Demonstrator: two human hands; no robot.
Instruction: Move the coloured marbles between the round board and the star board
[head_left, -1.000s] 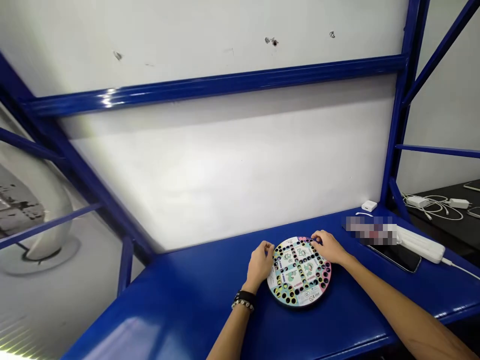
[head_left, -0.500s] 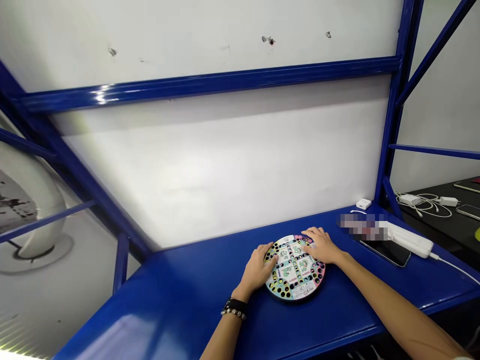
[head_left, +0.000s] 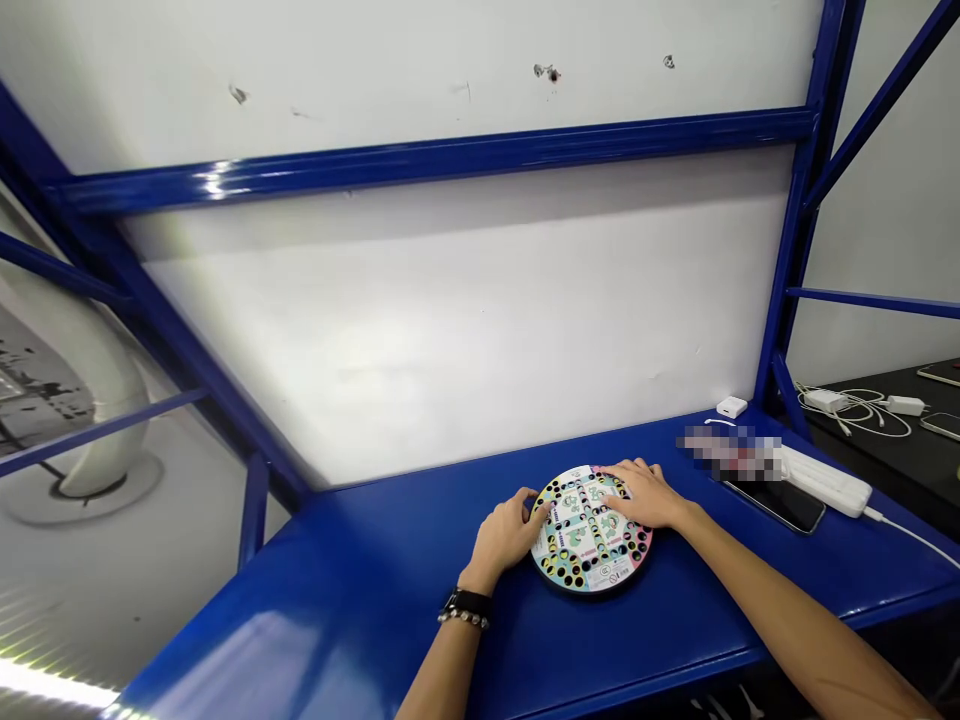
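A round game board with a colourful print and rows of dark round holes lies on the blue tabletop. My left hand grips its left edge, thumb on the top face and fingers bent at the rim. At the upper right edge my right hand holds it, the thumb across the printed face and the fingers over the far rim. Part of the board's upper right is covered by that hand. On my left wrist are a black band and a beaded bracelet.
To the right lie a dark phone, a white power strip with a cable, and a small white adapter. Blue frame bars cross the white wall behind. Chargers and cables rest on a black surface farther right.
My view has shifted slightly. My left hand has slid a little toward the board's left rim, its thumb covering less of the face. My right hand stays at the upper right edge.
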